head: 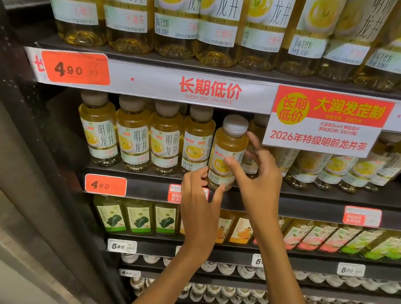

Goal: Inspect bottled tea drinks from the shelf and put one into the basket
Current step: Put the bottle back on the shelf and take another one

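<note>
A small bottle of yellow tea (228,146) with a white cap and pale label stands at the front edge of the middle shelf (318,200), slightly ahead of its row. My left hand (198,204) holds its base, thumb and fingers curled around the bottom. My right hand (256,177) grips its right side, thumb on the label and fingers behind near the neck. More bottles of the same tea (138,136) line the shelf to its left. No basket is in view.
A row of larger-looking tea bottles (216,16) fills the shelf above. A red and white promotional sign (326,122) hangs from that shelf's edge. Lower shelves hold juice bottles (140,218) and white-capped bottles (223,293). A dark shelf upright (17,100) stands left.
</note>
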